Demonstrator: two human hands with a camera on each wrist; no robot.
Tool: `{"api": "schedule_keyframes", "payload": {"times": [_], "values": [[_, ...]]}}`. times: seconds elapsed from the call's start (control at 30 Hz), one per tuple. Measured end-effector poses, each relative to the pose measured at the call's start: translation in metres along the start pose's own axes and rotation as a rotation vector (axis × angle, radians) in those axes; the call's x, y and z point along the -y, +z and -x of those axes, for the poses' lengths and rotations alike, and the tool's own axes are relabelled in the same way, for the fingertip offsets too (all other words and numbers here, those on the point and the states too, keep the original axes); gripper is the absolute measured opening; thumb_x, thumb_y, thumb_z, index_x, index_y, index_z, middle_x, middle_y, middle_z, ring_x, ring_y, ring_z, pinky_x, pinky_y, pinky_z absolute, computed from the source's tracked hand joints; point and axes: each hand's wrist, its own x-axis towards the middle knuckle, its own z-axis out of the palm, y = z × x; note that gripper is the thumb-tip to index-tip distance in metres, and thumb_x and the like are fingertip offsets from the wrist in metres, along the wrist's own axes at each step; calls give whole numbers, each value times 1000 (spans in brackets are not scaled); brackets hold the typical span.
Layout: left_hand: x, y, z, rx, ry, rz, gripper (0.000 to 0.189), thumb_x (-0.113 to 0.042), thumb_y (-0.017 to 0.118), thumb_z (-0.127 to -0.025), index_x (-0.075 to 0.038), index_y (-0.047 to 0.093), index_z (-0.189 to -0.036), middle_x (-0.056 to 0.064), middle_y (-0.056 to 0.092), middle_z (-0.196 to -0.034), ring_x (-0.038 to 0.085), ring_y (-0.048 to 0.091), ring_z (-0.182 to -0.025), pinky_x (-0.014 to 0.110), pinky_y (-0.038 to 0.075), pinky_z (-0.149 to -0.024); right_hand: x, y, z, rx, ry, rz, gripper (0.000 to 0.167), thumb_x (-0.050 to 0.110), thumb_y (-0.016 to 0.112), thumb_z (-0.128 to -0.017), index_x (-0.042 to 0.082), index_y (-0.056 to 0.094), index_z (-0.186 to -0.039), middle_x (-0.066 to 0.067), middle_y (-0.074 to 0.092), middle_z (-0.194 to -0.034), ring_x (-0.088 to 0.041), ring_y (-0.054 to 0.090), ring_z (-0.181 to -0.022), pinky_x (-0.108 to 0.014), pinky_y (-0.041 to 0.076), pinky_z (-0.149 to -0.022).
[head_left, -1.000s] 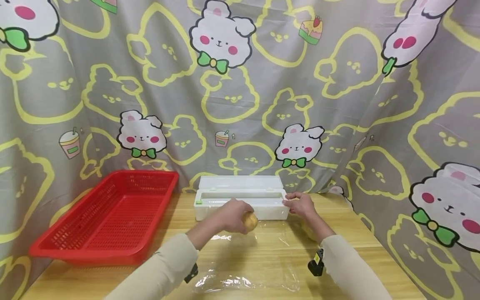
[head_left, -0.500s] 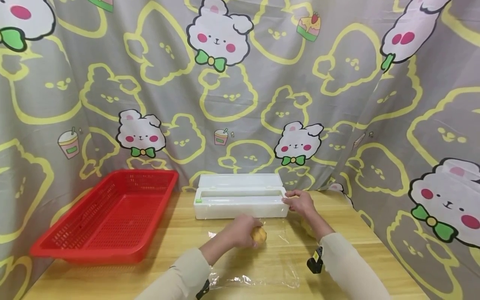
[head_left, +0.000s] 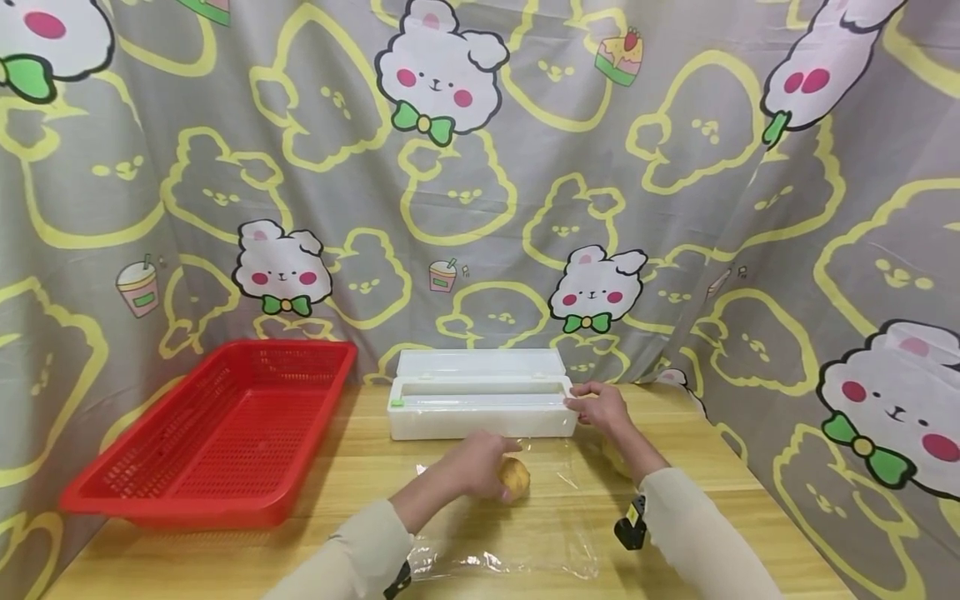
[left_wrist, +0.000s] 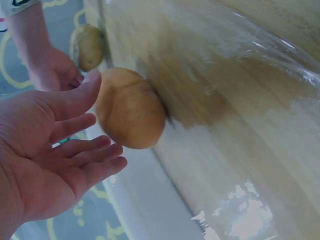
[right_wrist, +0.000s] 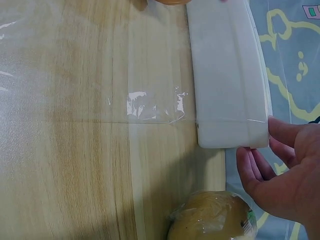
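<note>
A potato (head_left: 515, 479) rests on clear cling film (head_left: 517, 533) spread over the table. My left hand (head_left: 480, 464) is right beside it; in the left wrist view the fingers are loosely extended and the thumb tip is at the edge of the potato (left_wrist: 131, 109), whether touching I cannot tell. Behind the film stands a white cling film dispenser (head_left: 480, 423) with its lid raised and the film running out over its front. My right hand (head_left: 600, 408) grips its right end, thumb on one side and fingers on the other. Next to that hand lies a film-wrapped potato (right_wrist: 212, 217).
A red plastic basket (head_left: 300, 467) with perforated walls stands on the left of the wooden table (head_left: 712, 533). Behind and at both sides hangs a patterned grey curtain (head_left: 465, 208), close to the back of the dispenser.
My left hand has brought the potato towards me and down onto the film, and its fingers have loosened from it. My right hand has stayed on the dispenser's end.
</note>
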Motion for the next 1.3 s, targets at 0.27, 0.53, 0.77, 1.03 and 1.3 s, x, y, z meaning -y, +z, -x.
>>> {"api": "schedule_keyframes", "payload": {"times": [0.27, 0.53, 0.77, 1.03, 1.3], "values": [[-6, -14, 7, -98, 116, -63, 13, -16, 86, -77, -13, 73, -82, -5, 70, -73, 5, 58, -65, 18, 48, -63, 3, -2, 1, -1, 6, 13, 32, 10, 73, -91, -8, 66, -116, -28, 56, -140, -22, 70, -82, -42, 60, -84], [-22, 17, 38, 188, 113, -83, 26, -20, 90, -71, -19, 66, -62, -18, 57, -61, -1, 48, -59, 13, 44, -64, 2, -1, 2, 5, 4, 2, 33, 10, 73, -91, -9, 65, -117, -29, 56, -139, -21, 68, -82, -42, 60, -85], [-23, 37, 52, 221, 108, -95, 30, -23, 90, -73, -21, 61, -64, -18, 51, -59, -2, 46, -58, 13, 42, -62, 0, -1, 1, 7, -6, 1, 34, 9, 74, -90, -9, 65, -117, -31, 56, -137, -19, 70, -78, -43, 60, -84], [-25, 40, 55, 215, 175, -85, 28, -14, 86, -72, -21, 60, -64, -20, 46, -56, -5, 44, -57, 10, 39, -61, -3, -1, -3, 1, -9, -8, 32, 8, 73, -91, -8, 65, -117, -30, 56, -138, -18, 69, -81, -41, 60, -83], [-28, 41, 60, 214, 165, -104, 27, -13, 83, -72, -21, 58, -65, -19, 45, -58, -4, 42, -57, 10, 34, -55, -5, 0, -3, 3, -10, -3, 33, 9, 73, -91, -7, 65, -119, -31, 55, -138, -24, 71, -82, -44, 60, -86]]}}
